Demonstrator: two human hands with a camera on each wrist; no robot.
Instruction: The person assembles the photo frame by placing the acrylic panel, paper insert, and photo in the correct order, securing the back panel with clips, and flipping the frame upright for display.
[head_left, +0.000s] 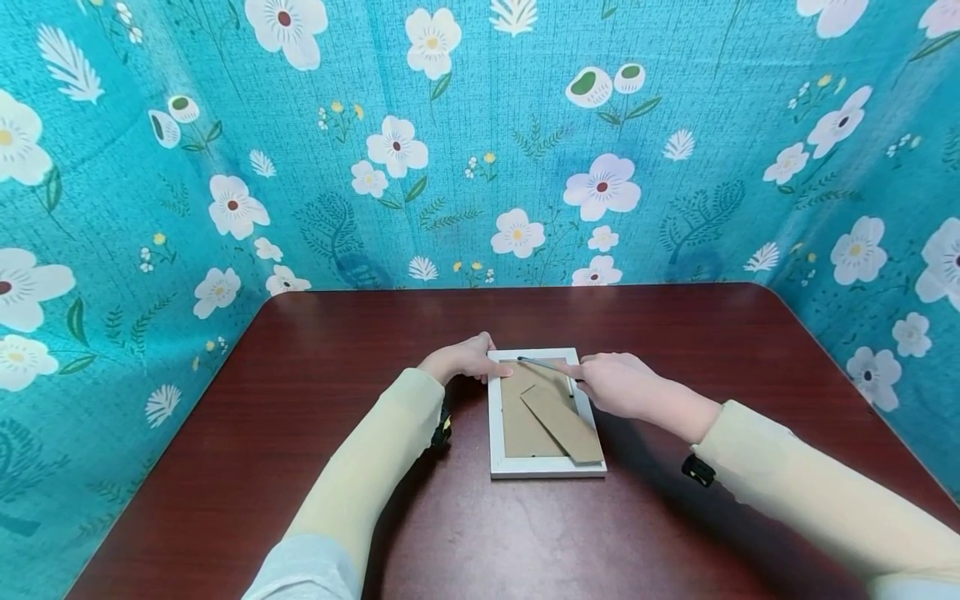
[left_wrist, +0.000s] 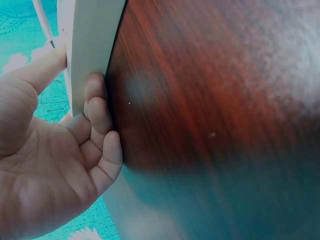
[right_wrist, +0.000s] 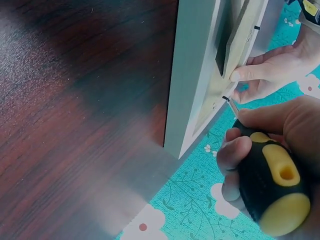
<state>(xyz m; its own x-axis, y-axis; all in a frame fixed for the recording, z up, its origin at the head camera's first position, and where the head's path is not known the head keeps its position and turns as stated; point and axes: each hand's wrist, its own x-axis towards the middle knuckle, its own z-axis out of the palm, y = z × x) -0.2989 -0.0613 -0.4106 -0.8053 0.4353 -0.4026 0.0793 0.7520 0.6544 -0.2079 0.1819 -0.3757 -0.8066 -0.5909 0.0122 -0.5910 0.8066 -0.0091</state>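
A white picture frame lies face down, its brown backing board showing and a flap-like stand slanting across it. At the upper left corner, my left hand grips the frame, thumb over the back and fingers curled at the outer side. My right hand holds a screwdriver with a black and yellow handle from the right side. In the right wrist view its metal tip meets a small black tab along the far inner edge. Another dark tab shows on the left inner edge.
The dark red-brown wooden table surrounds the frame. A teal flowered cloth hangs behind the table and along both sides. Each wrist carries a small black device, the right one showing below the sleeve cuff.
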